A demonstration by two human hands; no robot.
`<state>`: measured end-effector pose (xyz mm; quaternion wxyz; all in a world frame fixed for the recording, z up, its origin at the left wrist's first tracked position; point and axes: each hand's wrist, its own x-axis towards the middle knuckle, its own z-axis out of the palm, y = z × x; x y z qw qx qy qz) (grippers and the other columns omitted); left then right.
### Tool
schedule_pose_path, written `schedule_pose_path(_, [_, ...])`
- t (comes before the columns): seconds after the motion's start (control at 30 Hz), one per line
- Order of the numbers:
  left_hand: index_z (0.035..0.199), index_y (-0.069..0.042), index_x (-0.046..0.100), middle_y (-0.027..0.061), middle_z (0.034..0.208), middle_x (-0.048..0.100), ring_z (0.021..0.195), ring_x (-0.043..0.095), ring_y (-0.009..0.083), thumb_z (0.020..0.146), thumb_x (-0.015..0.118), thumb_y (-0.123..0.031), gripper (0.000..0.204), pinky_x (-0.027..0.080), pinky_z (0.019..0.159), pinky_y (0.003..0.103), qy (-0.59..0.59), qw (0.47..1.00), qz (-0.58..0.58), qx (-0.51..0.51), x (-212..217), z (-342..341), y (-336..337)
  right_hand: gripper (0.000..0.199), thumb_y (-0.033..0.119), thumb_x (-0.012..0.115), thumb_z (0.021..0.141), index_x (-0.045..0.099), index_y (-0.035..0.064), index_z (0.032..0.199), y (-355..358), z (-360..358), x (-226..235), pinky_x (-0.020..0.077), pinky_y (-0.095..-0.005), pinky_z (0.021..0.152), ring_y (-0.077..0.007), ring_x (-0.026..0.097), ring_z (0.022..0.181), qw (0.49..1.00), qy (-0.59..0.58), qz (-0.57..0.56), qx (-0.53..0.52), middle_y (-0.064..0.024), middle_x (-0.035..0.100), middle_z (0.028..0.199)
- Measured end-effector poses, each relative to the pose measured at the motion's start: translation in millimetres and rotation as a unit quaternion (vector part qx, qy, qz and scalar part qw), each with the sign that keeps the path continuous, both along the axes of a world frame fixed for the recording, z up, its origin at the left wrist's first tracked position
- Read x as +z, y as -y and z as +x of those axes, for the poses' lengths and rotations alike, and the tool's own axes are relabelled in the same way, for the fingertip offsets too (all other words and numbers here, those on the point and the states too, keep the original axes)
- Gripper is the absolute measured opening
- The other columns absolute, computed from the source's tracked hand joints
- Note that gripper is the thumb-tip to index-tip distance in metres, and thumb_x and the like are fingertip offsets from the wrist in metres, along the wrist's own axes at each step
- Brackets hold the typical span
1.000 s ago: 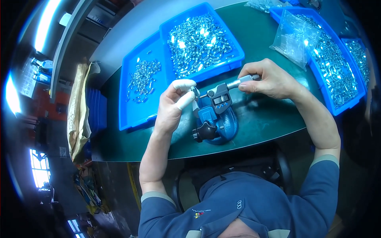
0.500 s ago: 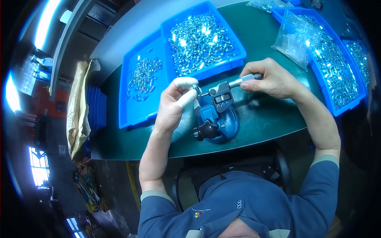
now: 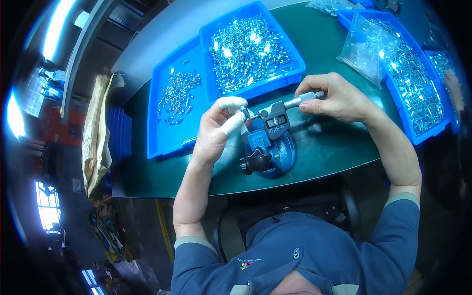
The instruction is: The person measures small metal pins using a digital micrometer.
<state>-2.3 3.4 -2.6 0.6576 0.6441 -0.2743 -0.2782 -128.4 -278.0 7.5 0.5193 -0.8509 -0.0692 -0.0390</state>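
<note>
A digital micrometer [image 3: 277, 122] with a small display is clamped in a blue stand [image 3: 280, 155] with a black knob, near the table's front edge. My left hand [image 3: 215, 129], with white covers on thumb and forefinger, pinches a small metal piece [image 3: 244, 111] at the micrometer's jaw end. The fingertips hide most of that piece, so its exact shape is unclear. At the other end, the thumb and fingers of my right hand [image 3: 334, 98] close around the micrometer's silver thimble [image 3: 310, 96].
Behind the micrometer, a blue tray [image 3: 300, 73] heaped with small shiny metal cylinders overlaps another tray [image 3: 153, 140] with fewer. More cylinders fill a long tray [image 3: 418, 140] at right, a clear plastic bag [image 3: 366, 49] over its edge. A person's blurred hand [image 3: 451, 84] shows at far right.
My left hand has shifted very slightly to the right at the jaw end. My right hand stays on the thimble. The blurred hand at far right has come further into view.
</note>
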Motion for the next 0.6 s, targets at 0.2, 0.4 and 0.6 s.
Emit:
schedule_pose_path(0.2, [0.117,-0.004,0.064,0.0066,0.097,0.068,0.087,0.067,0.0161,0.091,0.067,-0.003,0.026,0.054,0.077,0.031,0.002,1.0,-0.008,0.003,-2.4,0.1,-1.1,0.027,0.028,0.07,0.091,0.069,0.001,0.096,2.3,0.4,0.5,0.0461,-0.0257,0.063,-0.0105,0.062,0.072,0.999,-0.008,0.036,0.01,-0.0045,0.068,0.079])
schedule_pose_path(0.4, [0.117,-0.004,0.063,0.007,0.097,0.067,0.086,0.067,0.0163,0.091,0.068,-0.004,0.026,0.055,0.076,0.031,0.001,1.0,-0.012,0.004,-3.8,-0.2,-0.6,0.028,0.03,0.067,0.094,0.07,0.0015,0.093,1.5,-0.2,0.5,0.0448,-0.0254,0.062,-0.0105,0.061,0.069,0.999,-0.005,0.037,0.008,-0.0039,0.068,0.074])
schedule_pose_path(0.6, [0.12,-0.003,0.063,0.0072,0.096,0.067,0.085,0.066,0.0161,0.094,0.067,-0.01,0.028,0.054,0.076,0.031,-0.025,1.0,-0.008,0.012,-3.2,-2.1,0.1,0.031,0.032,0.067,0.094,0.07,0.0018,0.093,1.7,0.5,-0.3,0.0447,-0.0258,0.062,-0.0111,0.062,0.068,0.999,-0.005,0.039,0.011,-0.0042,0.068,0.074])
